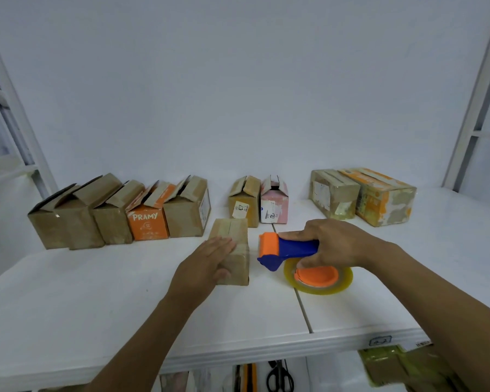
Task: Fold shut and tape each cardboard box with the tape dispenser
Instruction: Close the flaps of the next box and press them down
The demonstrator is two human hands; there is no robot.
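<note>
The left grip (207, 260) lay flat, fingers straight, on the closed cardboard box (234, 229) on the table (96, 292). Just right of it, the right grip (334, 244) clasped the tape dispenser (292, 247), clear of the box.

I have bare table (82, 292) across the near left, in front of the row of five open boxes (113, 222) walling off the back left. The small closed box (235, 230) under the left hand (204, 264) blocks the middle. A narrow gap runs between it and the tape dispenser (294, 246) in the right hand (337, 241). Behind that gap stand two small boxes (244, 205); two taped boxes (334, 193) sit back right, a lane between the pairs.
</note>
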